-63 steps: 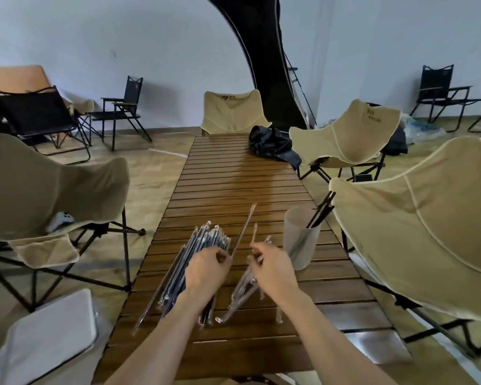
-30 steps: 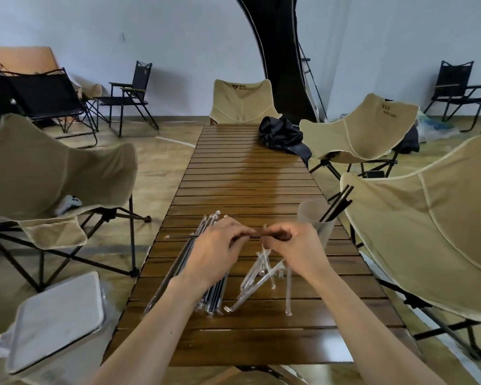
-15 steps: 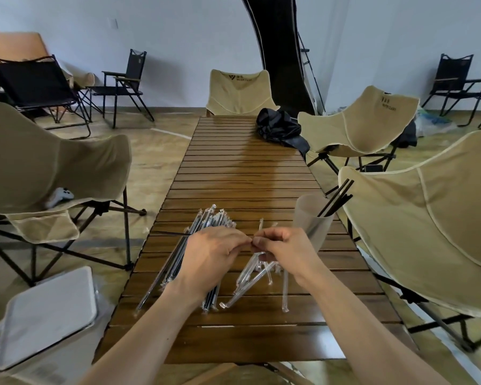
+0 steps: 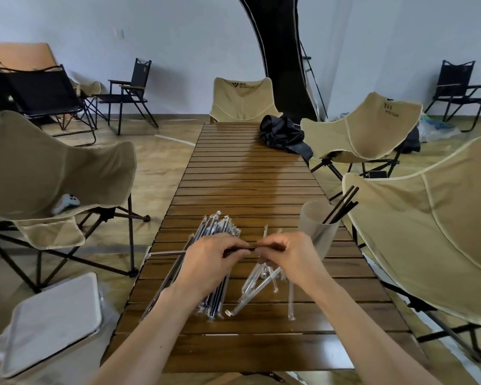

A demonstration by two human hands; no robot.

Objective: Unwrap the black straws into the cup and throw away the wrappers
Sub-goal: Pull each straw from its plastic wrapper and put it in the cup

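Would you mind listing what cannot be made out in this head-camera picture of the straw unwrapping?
- Straw between the left hand and right hand: curled fingers hide most of it, so whether its wrapper is off is unclear.
- Count of wrapped straws: overlapping, partly under the left hand.
- Straws in the cup: lower ends blurred behind its frosted wall.
- White tray: cut off by the left edge.

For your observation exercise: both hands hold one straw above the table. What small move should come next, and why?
Probably draw the hands apart: the left hand and right hand pinch one black straw between them, apparently mid-unwrap. Once bare, it would go into the cup, where other straws stand; empty wrappers lie below.
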